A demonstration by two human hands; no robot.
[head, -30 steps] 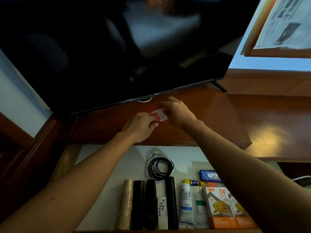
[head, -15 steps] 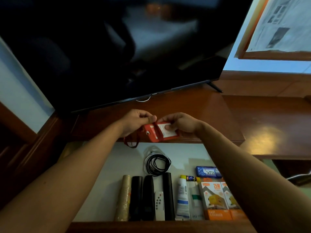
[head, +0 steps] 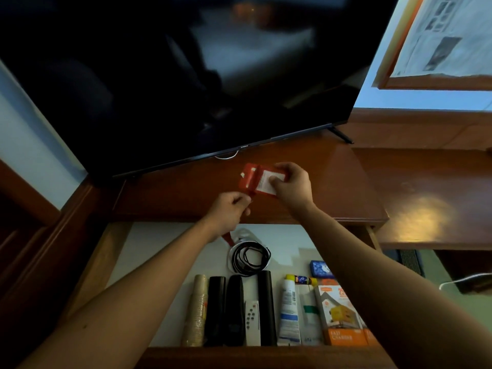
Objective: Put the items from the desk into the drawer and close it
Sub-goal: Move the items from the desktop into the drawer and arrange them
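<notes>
My right hand [head: 291,186] pinches a red card holder [head: 250,179] with a white card in it, held above the brown desk top [head: 332,182]. My left hand [head: 230,211] grips its red strap [head: 227,237], which hangs below the fist over the open drawer [head: 165,243]. The drawer stands pulled out under the desk edge. Inside lie a coiled black cable [head: 250,258], dark remotes [head: 234,310], a small white remote [head: 252,322], tubes [head: 288,312] and orange boxes [head: 340,315].
A large dark television [head: 186,75] stands at the back of the desk. A lower wooden surface [head: 439,203] extends to the right. A framed picture [head: 442,41] hangs on the right wall. The drawer's front edge [head: 266,356] lies nearest me.
Both hands lifted the red card holder off the desk. My left hand has slid down along the strap while my right hand raised the holder toward the television.
</notes>
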